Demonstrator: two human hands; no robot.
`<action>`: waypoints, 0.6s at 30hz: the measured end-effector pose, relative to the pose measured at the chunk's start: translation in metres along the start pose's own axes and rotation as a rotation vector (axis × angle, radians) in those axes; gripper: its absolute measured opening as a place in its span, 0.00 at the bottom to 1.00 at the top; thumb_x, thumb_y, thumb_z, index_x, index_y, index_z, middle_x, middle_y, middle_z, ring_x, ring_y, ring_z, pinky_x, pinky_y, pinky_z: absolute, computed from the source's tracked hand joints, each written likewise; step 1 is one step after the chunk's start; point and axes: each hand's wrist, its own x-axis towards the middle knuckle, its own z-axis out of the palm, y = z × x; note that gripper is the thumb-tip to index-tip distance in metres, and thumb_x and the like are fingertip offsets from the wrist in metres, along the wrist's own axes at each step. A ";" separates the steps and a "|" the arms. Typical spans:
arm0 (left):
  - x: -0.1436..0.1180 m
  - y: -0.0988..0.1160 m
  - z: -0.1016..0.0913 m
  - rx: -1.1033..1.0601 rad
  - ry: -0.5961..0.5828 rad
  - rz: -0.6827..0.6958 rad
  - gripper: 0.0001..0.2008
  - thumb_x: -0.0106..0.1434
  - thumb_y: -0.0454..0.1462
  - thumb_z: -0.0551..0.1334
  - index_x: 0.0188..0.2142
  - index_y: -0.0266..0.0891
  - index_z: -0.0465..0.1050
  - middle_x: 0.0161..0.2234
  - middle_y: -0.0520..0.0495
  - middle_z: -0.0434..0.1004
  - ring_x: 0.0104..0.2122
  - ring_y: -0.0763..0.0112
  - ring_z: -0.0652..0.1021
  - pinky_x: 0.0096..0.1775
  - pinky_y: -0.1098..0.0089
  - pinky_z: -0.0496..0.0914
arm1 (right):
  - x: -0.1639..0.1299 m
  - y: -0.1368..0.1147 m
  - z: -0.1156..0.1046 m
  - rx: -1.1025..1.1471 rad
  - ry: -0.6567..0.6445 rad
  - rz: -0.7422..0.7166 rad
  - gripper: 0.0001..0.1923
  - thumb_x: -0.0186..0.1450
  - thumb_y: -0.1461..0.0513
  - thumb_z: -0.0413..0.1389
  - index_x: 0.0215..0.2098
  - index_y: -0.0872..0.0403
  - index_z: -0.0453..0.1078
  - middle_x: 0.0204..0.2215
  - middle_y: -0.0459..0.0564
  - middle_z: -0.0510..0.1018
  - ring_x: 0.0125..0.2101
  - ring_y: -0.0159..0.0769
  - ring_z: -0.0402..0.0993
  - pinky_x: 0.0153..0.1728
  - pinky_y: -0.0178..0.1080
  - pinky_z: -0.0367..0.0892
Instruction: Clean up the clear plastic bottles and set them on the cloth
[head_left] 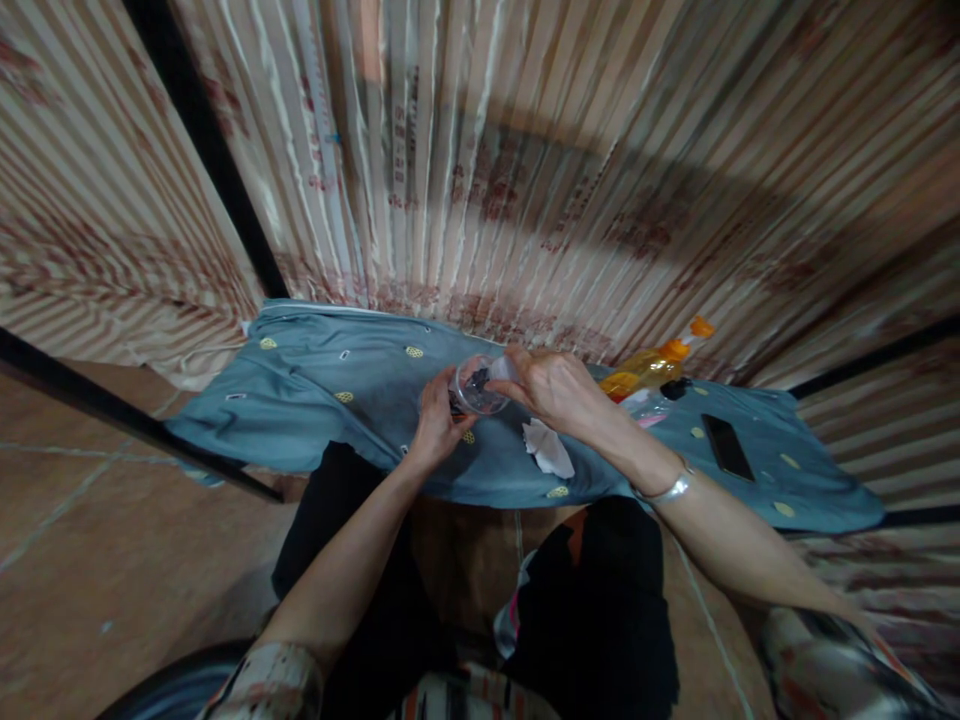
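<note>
My left hand (436,420) is wrapped round the side of a clear plastic cup (481,403), which is tilted so its round mouth faces me. Small dark bits (475,382) show inside the cup. At the right side of its rim, my right hand (551,385) pinches a whitish piece (502,370) that looks like tissue, though the fingers partly cover it. A crumpled white tissue (548,449) lies on the cloth just below my right hand.
A blue-green patterned cloth (300,400) covers the narrow table. Right of my hand lie a bottle of orange-yellow liquid (645,370), a clear plastic item (651,408) and a black phone (727,447). Black metal bars (217,150) and a striped curtain (480,150) stand behind.
</note>
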 end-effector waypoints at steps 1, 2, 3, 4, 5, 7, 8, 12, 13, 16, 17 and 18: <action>0.000 0.001 -0.001 -0.005 0.003 -0.005 0.43 0.54 0.38 0.74 0.65 0.37 0.58 0.60 0.31 0.70 0.60 0.46 0.73 0.60 0.47 0.67 | -0.001 0.006 0.005 0.075 0.027 0.014 0.23 0.75 0.50 0.50 0.53 0.61 0.71 0.37 0.61 0.85 0.40 0.49 0.83 0.36 0.39 0.67; 0.001 0.001 -0.003 -0.011 0.009 -0.011 0.43 0.55 0.39 0.74 0.65 0.37 0.58 0.60 0.31 0.70 0.60 0.45 0.73 0.61 0.47 0.67 | -0.004 0.013 0.012 0.163 0.059 0.036 0.24 0.76 0.50 0.49 0.57 0.60 0.69 0.38 0.59 0.85 0.41 0.47 0.83 0.38 0.39 0.68; 0.001 0.001 -0.004 -0.016 0.015 -0.019 0.43 0.55 0.39 0.74 0.65 0.37 0.58 0.61 0.31 0.70 0.61 0.45 0.73 0.61 0.47 0.67 | -0.007 0.020 0.023 0.250 0.093 0.067 0.24 0.76 0.51 0.48 0.61 0.58 0.66 0.41 0.57 0.86 0.42 0.46 0.83 0.40 0.39 0.70; 0.002 0.001 -0.005 -0.021 0.023 -0.030 0.43 0.54 0.39 0.74 0.65 0.38 0.58 0.61 0.31 0.70 0.61 0.45 0.72 0.61 0.47 0.67 | -0.012 0.029 0.036 0.307 0.124 0.124 0.24 0.77 0.51 0.46 0.63 0.57 0.64 0.43 0.57 0.86 0.43 0.46 0.84 0.42 0.40 0.71; 0.002 0.002 -0.006 -0.026 0.029 -0.042 0.43 0.54 0.39 0.74 0.66 0.38 0.57 0.61 0.31 0.70 0.61 0.46 0.72 0.61 0.47 0.67 | -0.018 0.036 0.052 0.327 0.131 0.195 0.24 0.77 0.52 0.45 0.63 0.57 0.64 0.43 0.57 0.86 0.43 0.46 0.84 0.42 0.41 0.72; 0.004 0.003 -0.008 -0.037 0.037 -0.065 0.44 0.53 0.38 0.74 0.66 0.38 0.57 0.61 0.32 0.71 0.61 0.46 0.73 0.61 0.47 0.67 | -0.033 0.048 0.088 0.296 0.080 0.312 0.25 0.76 0.54 0.48 0.64 0.60 0.64 0.46 0.63 0.84 0.46 0.48 0.83 0.46 0.45 0.74; 0.004 0.004 -0.008 -0.043 0.041 -0.076 0.45 0.52 0.37 0.75 0.66 0.38 0.58 0.61 0.32 0.71 0.61 0.46 0.73 0.61 0.48 0.67 | -0.041 0.052 0.107 0.256 0.040 0.350 0.27 0.74 0.54 0.51 0.65 0.62 0.63 0.51 0.67 0.82 0.50 0.50 0.82 0.49 0.47 0.73; 0.006 0.011 -0.006 -0.064 0.055 -0.130 0.48 0.50 0.37 0.76 0.66 0.38 0.56 0.61 0.32 0.71 0.61 0.46 0.74 0.61 0.49 0.68 | -0.069 0.051 0.168 0.174 -0.072 0.444 0.34 0.66 0.53 0.61 0.66 0.61 0.64 0.63 0.73 0.71 0.59 0.53 0.75 0.55 0.52 0.72; 0.007 0.013 -0.005 -0.070 0.055 -0.148 0.49 0.50 0.37 0.76 0.67 0.38 0.55 0.60 0.32 0.72 0.60 0.46 0.75 0.60 0.49 0.70 | -0.074 0.050 0.178 0.198 -0.062 0.444 0.30 0.66 0.56 0.61 0.64 0.60 0.67 0.63 0.72 0.72 0.59 0.52 0.75 0.55 0.52 0.73; 0.008 0.017 -0.001 -0.091 0.042 -0.194 0.52 0.48 0.37 0.77 0.67 0.40 0.52 0.57 0.34 0.76 0.55 0.48 0.80 0.55 0.51 0.74 | -0.077 0.047 0.190 0.331 0.035 0.461 0.18 0.66 0.66 0.55 0.53 0.60 0.75 0.56 0.68 0.78 0.55 0.48 0.79 0.55 0.50 0.73; 0.008 0.018 0.000 -0.098 0.034 -0.206 0.52 0.48 0.36 0.78 0.67 0.40 0.52 0.56 0.35 0.77 0.53 0.49 0.81 0.54 0.51 0.75 | -0.075 0.047 0.189 0.361 0.059 0.468 0.17 0.65 0.68 0.54 0.51 0.59 0.76 0.54 0.66 0.80 0.53 0.47 0.80 0.55 0.49 0.73; 0.008 0.018 0.002 -0.104 0.027 -0.216 0.52 0.47 0.36 0.78 0.67 0.41 0.53 0.55 0.36 0.78 0.52 0.49 0.81 0.53 0.52 0.76 | -0.071 0.048 0.186 0.390 0.079 0.473 0.17 0.66 0.68 0.53 0.50 0.58 0.77 0.52 0.64 0.82 0.52 0.46 0.81 0.55 0.48 0.74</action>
